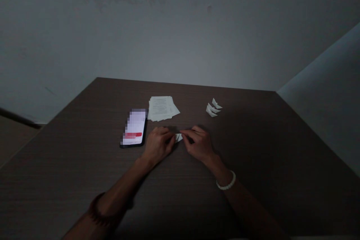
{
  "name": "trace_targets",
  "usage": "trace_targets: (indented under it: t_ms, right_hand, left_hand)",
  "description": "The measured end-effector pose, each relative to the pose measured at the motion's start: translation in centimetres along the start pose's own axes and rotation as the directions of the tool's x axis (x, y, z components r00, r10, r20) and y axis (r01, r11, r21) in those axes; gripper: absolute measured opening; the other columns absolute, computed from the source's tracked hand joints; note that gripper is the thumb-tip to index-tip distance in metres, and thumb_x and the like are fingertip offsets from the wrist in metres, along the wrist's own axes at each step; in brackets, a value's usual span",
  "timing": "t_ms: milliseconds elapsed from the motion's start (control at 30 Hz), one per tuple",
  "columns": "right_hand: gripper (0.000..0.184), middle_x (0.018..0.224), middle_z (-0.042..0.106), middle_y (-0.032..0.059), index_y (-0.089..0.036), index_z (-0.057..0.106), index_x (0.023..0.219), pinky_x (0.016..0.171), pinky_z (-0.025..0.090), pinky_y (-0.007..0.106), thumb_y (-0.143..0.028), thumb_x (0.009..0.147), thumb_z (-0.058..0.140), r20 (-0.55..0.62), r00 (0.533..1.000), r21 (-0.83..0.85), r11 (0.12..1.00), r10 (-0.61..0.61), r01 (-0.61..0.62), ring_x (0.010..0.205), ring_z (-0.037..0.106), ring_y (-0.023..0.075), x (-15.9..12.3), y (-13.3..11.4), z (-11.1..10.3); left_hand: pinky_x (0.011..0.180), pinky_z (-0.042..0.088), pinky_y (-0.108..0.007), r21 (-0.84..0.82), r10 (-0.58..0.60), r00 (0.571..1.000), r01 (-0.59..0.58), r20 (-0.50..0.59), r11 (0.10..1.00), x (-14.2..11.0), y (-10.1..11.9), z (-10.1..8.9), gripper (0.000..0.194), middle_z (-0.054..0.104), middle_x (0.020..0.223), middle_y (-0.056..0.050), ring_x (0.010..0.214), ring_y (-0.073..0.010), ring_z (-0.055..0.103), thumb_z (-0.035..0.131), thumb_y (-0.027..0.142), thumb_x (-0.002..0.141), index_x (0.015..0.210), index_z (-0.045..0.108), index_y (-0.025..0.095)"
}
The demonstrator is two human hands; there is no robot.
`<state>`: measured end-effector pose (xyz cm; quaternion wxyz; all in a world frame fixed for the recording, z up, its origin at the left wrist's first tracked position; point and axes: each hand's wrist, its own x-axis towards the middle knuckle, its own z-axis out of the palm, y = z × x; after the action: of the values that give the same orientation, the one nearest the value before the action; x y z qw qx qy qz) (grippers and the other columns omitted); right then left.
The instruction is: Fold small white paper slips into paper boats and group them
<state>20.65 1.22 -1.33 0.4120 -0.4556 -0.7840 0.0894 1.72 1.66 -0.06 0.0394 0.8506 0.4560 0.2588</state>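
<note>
A small folded piece of white paper (pixel 178 138) sits between my two hands, low over the table. My left hand (pixel 159 143) pinches its left end between thumb and fingers. On the other end, my right hand (pixel 197 143) closes thumb and fingertips in the same way. My fingers hide parts of the paper, so its full shape does not show. Several small folded paper boats (pixel 213 108) stand close together beyond my right hand. A stack of printed paper sheets (pixel 161 108) lies just beyond my left hand, its edges fanned unevenly.
A phone (pixel 135 127) with a lit, partly blurred screen lies left of my left hand. Everything rests on a dark wood-grain table (pixel 253 180). Its far edge is near a grey wall (pixel 180 37).
</note>
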Motion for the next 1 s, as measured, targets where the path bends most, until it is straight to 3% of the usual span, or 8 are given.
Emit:
trace_targets:
  t_ms: [367,600,767,867,1000]
  right_hand:
    - [0.009,0.072,0.069,0.0019,-0.022,0.072,0.086,0.063,0.047,0.028,-0.024,0.085,0.063,-0.055,0.994,0.067,0.994,0.094,-0.090,0.067,0.060,0.0163,0.35,0.26,0.05]
    - [0.006,0.065,0.064,-0.0005,-0.022,0.068,0.075,0.061,0.043,0.027,-0.021,0.080,0.065,-0.080,0.986,0.075,0.987,0.148,-0.142,0.060,0.055,0.0144,0.39,0.33,-0.19]
    - [0.005,0.064,0.060,-0.0013,-0.021,0.068,0.078,0.058,0.041,0.025,-0.019,0.079,0.063,-0.105,0.975,0.102,0.977,0.198,-0.188,0.057,0.051,0.0129,0.30,0.57,-0.25]
    - [0.007,0.065,0.061,-0.0011,-0.021,0.067,0.080,0.060,0.042,0.025,-0.017,0.080,0.062,-0.104,0.981,0.079,0.985,0.161,-0.153,0.058,0.052,0.0127,0.29,0.77,-0.38]
    - [0.010,0.071,0.067,0.0005,-0.020,0.067,0.083,0.067,0.045,0.026,-0.014,0.083,0.059,-0.032,0.999,0.042,0.999,-0.005,0.006,0.065,0.058,0.0141,0.23,0.95,-0.88]
  left_hand:
    - [0.069,0.045,-0.032,-0.243,-0.107,0.994,0.107,0.015,0.964,0.18,0.07,-0.08,0.029,0.061,0.073,-0.006,0.072,-0.0186,0.057,0.048,0.028,0.093,0.078,0.069,0.015]
    - [0.074,0.049,-0.033,-0.284,-0.184,0.983,0.180,0.011,0.942,0.29,0.16,-0.15,0.021,0.069,0.084,-0.008,0.080,-0.0208,0.063,0.053,0.028,0.089,0.087,0.070,0.016]
    - [0.077,0.051,-0.033,-0.294,-0.251,0.968,0.248,0.029,0.923,0.18,0.08,-0.11,0.021,0.073,0.093,-0.007,0.084,-0.0214,0.067,0.055,0.029,0.089,0.096,0.071,0.017]
    - [0.075,0.051,-0.033,-0.271,-0.279,0.960,0.277,0.034,0.922,0.09,-0.07,0.00,0.022,0.074,0.089,-0.007,0.081,-0.0217,0.068,0.055,0.030,0.088,0.092,0.072,0.017]
    - [0.076,0.052,-0.034,-0.273,-0.295,0.955,0.292,0.032,0.917,0.08,-0.24,0.06,0.022,0.074,0.089,-0.008,0.081,-0.0222,0.068,0.056,0.028,0.087,0.092,0.073,0.016]
